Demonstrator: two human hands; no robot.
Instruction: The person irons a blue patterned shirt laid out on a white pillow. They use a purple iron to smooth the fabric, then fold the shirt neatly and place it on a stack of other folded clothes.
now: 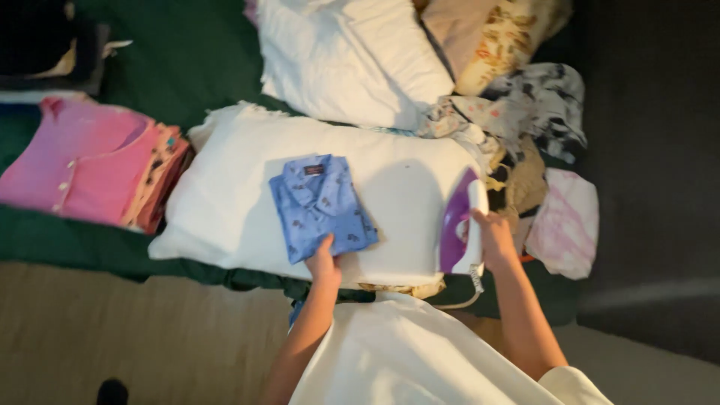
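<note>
Left hand point(324, 262) sits on the near edge of the small folded blue patterned collared shirt point(321, 204); fingers lie on the bottom hem, rest of the shirt extends away from the hand. Can't tell whether the fingers pinch the cloth or just press it flat.

Right hand point(493, 236) is wrapped around the white-and-purple clothes iron point(461, 225), closed on its white handle side. Iron stands upright on its heel at the right end of the white pillow point(217, 195), well apart from the shirt, with bare pillow between them. White cord hangs off the iron's near end.

Shirt: folded to a compact rectangle, collar up at the far side, dark label visible inside the neck, small dark print all over, slightly rotated on the pillow, left of centre.

Around: stack of folded pink and orange-patterned garments point(90, 165) to the left on the green bedcover point(187, 67); second white pillow point(345, 52) behind; heap of unfolded mixed clothes point(525, 127) to the right; pale pink tie-dye cloth point(566, 221) just beyond the iron.
</note>
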